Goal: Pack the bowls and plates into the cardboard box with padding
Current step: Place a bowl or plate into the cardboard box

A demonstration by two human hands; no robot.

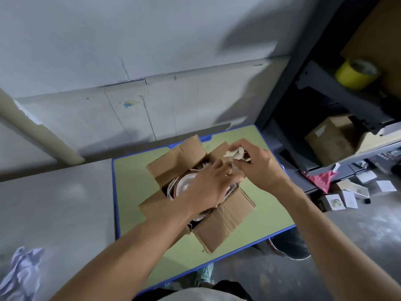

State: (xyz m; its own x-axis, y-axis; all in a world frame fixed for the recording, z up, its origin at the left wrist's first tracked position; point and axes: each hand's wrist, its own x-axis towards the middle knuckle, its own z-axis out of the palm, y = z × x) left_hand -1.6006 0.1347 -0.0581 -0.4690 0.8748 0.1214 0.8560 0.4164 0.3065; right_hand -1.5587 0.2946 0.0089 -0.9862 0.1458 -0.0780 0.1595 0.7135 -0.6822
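One table (134, 192) bears one box (225, 216); right hand (260, 168) pinches one paper wad (235, 154).

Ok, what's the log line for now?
step: padding | right hand: grips paper | left hand: over box | dishes: inside box

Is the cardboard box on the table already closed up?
No: the flaps of the cardboard box are spread open, a white bowl shows inside, and the right hand pinches crumpled paper above it.
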